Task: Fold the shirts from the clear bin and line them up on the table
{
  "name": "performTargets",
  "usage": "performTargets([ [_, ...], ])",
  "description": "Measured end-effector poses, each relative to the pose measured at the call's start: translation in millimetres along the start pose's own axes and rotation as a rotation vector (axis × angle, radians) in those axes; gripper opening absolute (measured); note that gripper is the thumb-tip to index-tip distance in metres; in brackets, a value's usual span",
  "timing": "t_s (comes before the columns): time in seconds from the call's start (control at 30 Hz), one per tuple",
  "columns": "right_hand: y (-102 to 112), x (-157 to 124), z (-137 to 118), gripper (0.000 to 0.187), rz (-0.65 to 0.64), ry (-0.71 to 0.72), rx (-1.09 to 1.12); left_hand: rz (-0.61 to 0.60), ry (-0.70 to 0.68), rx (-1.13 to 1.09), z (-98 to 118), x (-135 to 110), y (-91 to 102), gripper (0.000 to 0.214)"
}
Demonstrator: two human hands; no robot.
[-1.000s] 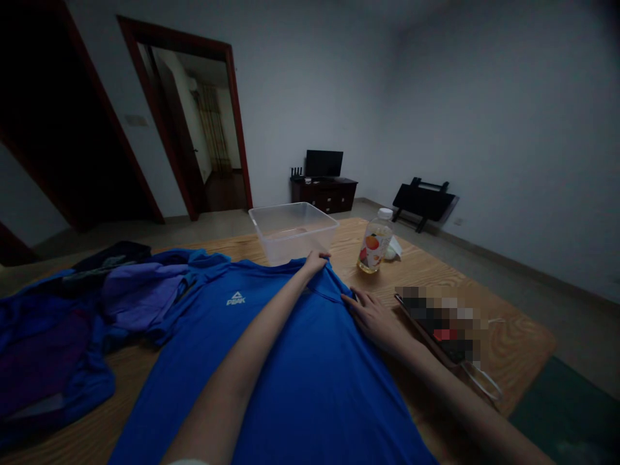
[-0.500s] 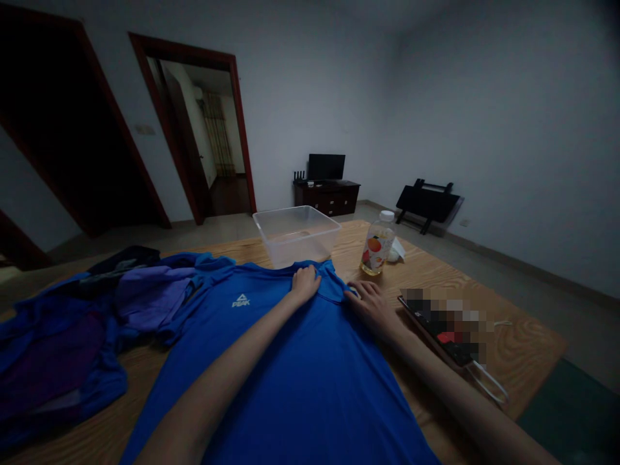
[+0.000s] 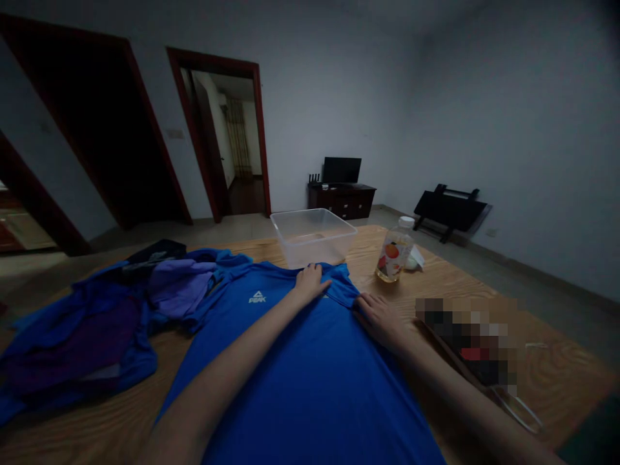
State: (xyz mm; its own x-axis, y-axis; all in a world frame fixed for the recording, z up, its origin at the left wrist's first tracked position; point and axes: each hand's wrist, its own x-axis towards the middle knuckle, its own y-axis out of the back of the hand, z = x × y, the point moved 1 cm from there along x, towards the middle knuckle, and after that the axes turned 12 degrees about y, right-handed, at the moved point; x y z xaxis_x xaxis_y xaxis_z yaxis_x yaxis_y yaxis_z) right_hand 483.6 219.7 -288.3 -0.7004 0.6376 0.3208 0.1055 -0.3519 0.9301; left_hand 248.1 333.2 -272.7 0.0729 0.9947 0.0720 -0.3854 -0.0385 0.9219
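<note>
shirt (image 3: 290,368): blue, spread on table (image 3: 571,374), under both hands, collar end at far side. left hand (image 3: 310,283): on top of shirt near collar, fingers bent over cloth; gripping or only pressing, cannot tell. right hand (image 3: 380,316): touching right edge of shirt near its far end, fingers bent; pinch cannot be told. box (image 3: 322,252): just beyond shirt. bottle (image 3: 392,255): upright, beyond shirt, to right. clothes (image 3: 181,290): heaped left of shirt.
</note>
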Motion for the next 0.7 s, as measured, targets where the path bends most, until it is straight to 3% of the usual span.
performTargets([
  [0.1, 9.5, -10.4, -23.0, 0.029, 0.058, 0.024, 0.105, -0.012, 0.029, 0.087, -53.5, -15.8, 38.0, 0.030],
  [0.23, 20.0, -18.5, -63.4, 0.047, -0.015, 0.123, 0.280, 0.068, 0.210, 0.224, -160.1, -42.8, 99.2, 0.031],
  [0.3, 19.5, -17.0, -73.0, 0.057, -0.081, 0.162, 0.315, 0.086, 0.305, 0.281, -204.7, -57.1, 118.3, 0.033],
  [0.37, 14.6, -13.7, -71.2, 0.060, -0.109, 0.147, 0.325, 0.074, 0.357, 0.317, -234.1, -70.0, 125.4, 0.033],
  [0.53, -2.3, -11.2, -47.2, 0.058, -0.094, 0.046, 0.309, 0.021, 0.386, 0.342, -259.0, -81.4, 126.0, 0.027],
  [0.7, -7.4, -14.9, -44.7, 0.058, -0.067, 0.030, 0.301, -0.019, 0.418, 0.282, -265.9, -58.9, 153.8, 0.028],
])
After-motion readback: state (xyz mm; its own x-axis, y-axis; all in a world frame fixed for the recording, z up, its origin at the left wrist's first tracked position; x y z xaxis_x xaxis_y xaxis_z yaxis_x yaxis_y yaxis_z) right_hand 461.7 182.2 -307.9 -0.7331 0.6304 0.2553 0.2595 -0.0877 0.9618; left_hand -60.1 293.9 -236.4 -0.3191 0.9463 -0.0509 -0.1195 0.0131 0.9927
